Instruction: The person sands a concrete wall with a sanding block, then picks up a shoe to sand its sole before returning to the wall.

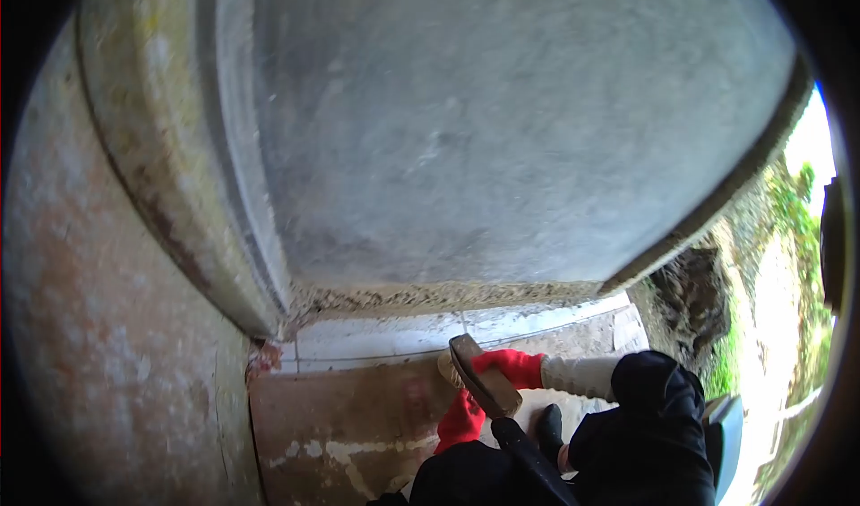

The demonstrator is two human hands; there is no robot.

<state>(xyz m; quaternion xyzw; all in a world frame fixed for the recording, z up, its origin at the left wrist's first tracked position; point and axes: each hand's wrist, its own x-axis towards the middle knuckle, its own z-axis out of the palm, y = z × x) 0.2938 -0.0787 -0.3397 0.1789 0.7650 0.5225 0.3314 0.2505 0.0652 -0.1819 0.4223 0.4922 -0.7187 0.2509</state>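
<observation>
My right hand [515, 367], in a red glove, reaches in from the right, low before the wall. My left hand [460, 421], also in a red glove, is just below it, closer to my body. A brown, block-shaped piece [484, 378] with a rounded end crosses in front of both gloves and hides most fingers. A black, strap-like length [528, 457] runs from its lower end toward me. Beside the block's upper end a small pale yellowish thing [449, 369] shows near the right glove. The right glove looks closed; the left fingers are hidden.
A smooth grey plastered wall [520, 130] rises ahead, with a rough lower edge. White tiles [376, 336] run along its foot. A brown board [340, 416] with pale smears lies below. A stained wall [116, 309] stands left; a dark rock-like lump [694, 295] and greenery are right.
</observation>
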